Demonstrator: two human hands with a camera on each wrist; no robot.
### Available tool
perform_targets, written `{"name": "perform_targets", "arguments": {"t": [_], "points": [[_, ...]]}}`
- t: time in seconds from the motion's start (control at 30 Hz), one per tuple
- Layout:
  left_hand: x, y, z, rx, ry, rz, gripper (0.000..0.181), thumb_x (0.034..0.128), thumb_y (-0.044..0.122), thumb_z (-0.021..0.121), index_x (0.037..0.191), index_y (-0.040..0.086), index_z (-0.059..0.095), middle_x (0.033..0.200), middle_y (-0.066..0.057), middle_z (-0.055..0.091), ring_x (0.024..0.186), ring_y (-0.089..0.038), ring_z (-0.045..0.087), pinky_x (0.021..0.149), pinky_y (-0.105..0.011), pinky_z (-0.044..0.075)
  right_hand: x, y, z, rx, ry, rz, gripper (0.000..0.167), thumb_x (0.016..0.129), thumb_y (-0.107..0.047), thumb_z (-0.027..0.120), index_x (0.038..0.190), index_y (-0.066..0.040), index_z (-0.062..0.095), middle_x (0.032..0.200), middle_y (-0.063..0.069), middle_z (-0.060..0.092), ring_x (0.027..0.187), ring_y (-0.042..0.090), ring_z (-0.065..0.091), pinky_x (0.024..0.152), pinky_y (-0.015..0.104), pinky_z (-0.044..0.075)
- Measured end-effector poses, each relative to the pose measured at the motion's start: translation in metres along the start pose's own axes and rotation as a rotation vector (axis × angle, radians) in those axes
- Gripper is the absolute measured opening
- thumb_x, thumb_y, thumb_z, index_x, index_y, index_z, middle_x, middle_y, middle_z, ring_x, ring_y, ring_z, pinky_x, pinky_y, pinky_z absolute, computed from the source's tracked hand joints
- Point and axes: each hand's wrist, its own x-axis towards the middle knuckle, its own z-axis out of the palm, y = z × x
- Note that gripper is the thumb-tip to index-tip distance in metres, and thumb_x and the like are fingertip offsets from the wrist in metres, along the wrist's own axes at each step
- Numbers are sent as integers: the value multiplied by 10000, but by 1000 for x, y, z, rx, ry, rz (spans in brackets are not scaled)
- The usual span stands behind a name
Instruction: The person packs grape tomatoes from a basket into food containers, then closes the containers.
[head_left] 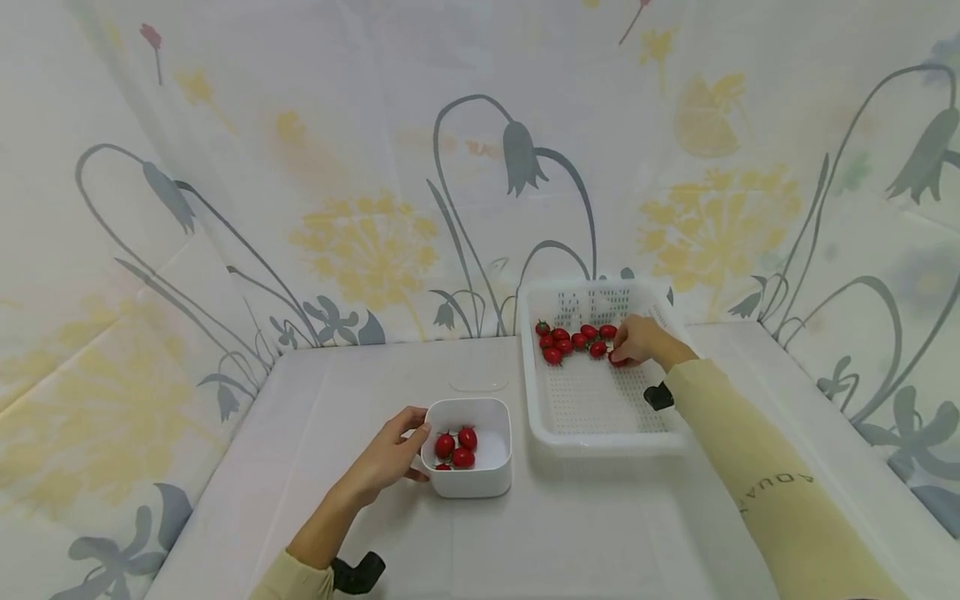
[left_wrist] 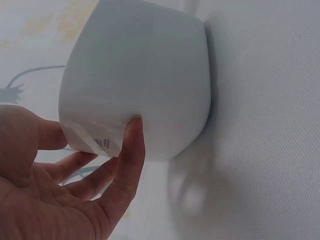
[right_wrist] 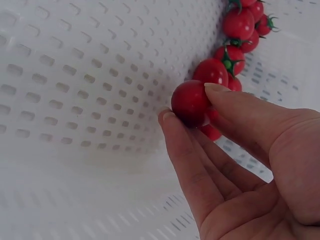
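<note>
A right hand (right_wrist: 250, 200) reaches in from the lower right corner, pinching one glossy, dark red cherry tomato (right_wrist: 189, 103) between its thumb (right_wrist: 240, 104), above, and its fingers (right_wrist: 186, 167), below. Just beyond it, more red tomatoes (right_wrist: 238, 23) lie close together in a band running to the top right, several with green, star-shaped leafy tops (right_wrist: 229, 64). All are inside a white plastic basket (right_wrist: 75, 160). Its floor, filling the left side, has rows of small rounded holes; narrow slots pierce its wall. Whether the pinched tomato touches its nearest neighbor is unclear.
</note>
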Motion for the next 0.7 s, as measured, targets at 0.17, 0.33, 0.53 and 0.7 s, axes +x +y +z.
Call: {"name": "perform_targets", "arguments": {"t": [0.17, 0.33, 0.53, 0.7], "points": [[0, 0, 0, -2, -1, 1, 351, 1085, 175, 497, 1406, 33, 499, 1442, -223, 502, 1096, -375, 636, 702, -430, 639, -6, -1, -4, 33, 6, -56, 181, 868, -9, 754, 977, 121, 690, 959, 240, 653, 742, 231, 710, 678, 311, 632], [-1, 0, 0, -2, 0, -1, 351, 1087, 171, 493, 1407, 28, 499, 1446, -227, 500, 1074, -372, 646, 702, -434, 639, -12, -2, -2, 54, 28, -65, 216, 874, -4, 740, 1030, 137, 690, 981, 232, 655, 762, 219, 714, 713, 329, 635], [0, -1, 1, -3, 1, 1, 354, 1087, 177, 493, 1409, 31, 498, 1442, -228, 504, 1078, -376, 644, 703, -439, 639, -21, -6, -2, 57, 32, -86, 221, 894, -7, 728, 1053, 140, 683, 972, 204, 641, 725, 156, 697, 700, 313, 632], [0, 0, 0, -2, 4, 2, 350, 1086, 173, 494, 1405, 31, 501, 1440, -225, 506, 1072, -375, 648, 698, -438, 639, -24, -8, -2, 60, 29, -94, 222, 904, -25, 721, 1062, 128, 692, 985, 209, 663, 726, 126, 689, 726, 314, 631]]}}
